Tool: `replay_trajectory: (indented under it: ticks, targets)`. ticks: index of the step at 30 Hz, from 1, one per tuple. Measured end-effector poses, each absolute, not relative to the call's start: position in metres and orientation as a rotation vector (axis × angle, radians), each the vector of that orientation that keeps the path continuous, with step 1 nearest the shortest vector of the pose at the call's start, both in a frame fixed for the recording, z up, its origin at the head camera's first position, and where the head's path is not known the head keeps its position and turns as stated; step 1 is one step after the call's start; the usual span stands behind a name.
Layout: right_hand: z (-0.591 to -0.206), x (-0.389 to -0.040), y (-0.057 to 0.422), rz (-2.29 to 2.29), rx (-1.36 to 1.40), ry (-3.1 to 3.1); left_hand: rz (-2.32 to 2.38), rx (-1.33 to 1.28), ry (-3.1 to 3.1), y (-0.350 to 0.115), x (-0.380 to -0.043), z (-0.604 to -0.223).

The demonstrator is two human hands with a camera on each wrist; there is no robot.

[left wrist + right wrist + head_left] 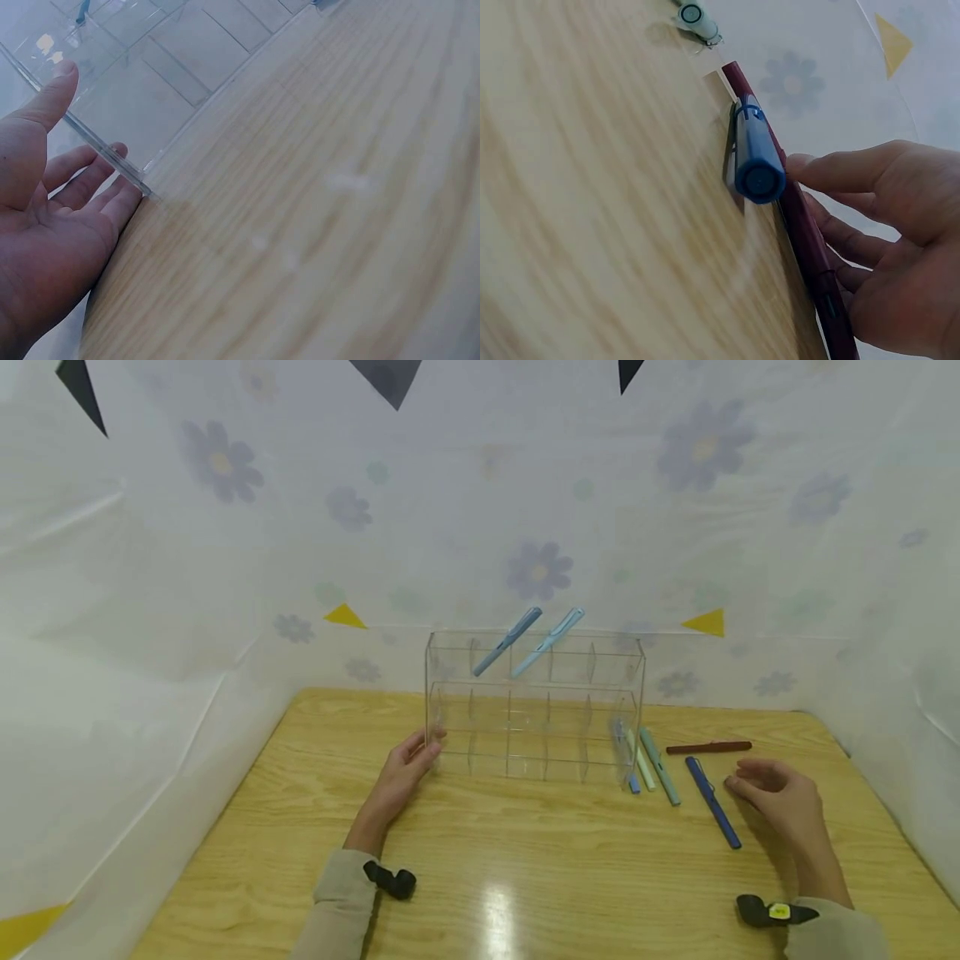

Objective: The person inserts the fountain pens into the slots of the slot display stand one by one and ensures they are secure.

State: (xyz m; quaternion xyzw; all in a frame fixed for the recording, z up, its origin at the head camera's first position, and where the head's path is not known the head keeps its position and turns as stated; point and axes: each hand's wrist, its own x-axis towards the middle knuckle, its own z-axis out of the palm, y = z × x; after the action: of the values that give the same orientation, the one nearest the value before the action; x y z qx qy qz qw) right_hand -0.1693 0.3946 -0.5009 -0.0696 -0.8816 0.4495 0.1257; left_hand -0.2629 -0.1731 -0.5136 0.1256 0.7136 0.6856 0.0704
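Observation:
A clear acrylic pen organizer [528, 752] with divided compartments stands on the table. My left hand [401, 772] holds its left side edge, thumb on the near face and fingers behind, as the left wrist view shows. A steel-blue pen [507, 642] and a light blue pen [549, 642] lean in its top row. Over the table at right is my right hand [783, 797], fingers loosely bent with nothing between them. Nearest to it lie a dark blue pen [712, 802] and a maroon pen [708, 747]; in the right wrist view the fingertips overlap the maroon pen [806, 232].
Beside the organizer's right end lie a sage green pen [660, 767], a pale green pen [642, 760] and a blue pen [633, 783], partly seen through the acrylic. A flower-patterned white sheet [465, 527] surrounds the wooden table [450, 877] at back and sides.

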Motion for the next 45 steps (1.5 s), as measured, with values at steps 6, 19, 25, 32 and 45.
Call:
replay_trajectory:
  ticks: [6, 19, 25, 32, 45]
  targets:
    - [-0.501, -0.171, 0.396, 1.119, -0.224, -2.736, 2.071, 0.379, 2.131, -0.173, -0.263, -0.513]
    - [-0.496, -0.169, 0.393, 1.059, -0.301, -2.774, 2.063, 0.374, 2.126, -0.174, -0.260, -0.514]
    - [-0.494, -0.166, 0.394, 1.062, -0.268, -2.681, 2.080, 0.370, 2.106, -0.173, -0.260, -0.514]
    - [-0.490, -0.163, 0.391, 1.149, -0.264, -2.588, 2.066, 0.375, 2.112, -0.174, -0.260, -0.514]
    - [-0.473, -0.167, 0.382, 1.266, -0.210, -2.473, 2.055, 0.406, 2.120, -0.174, -0.261, -0.512]
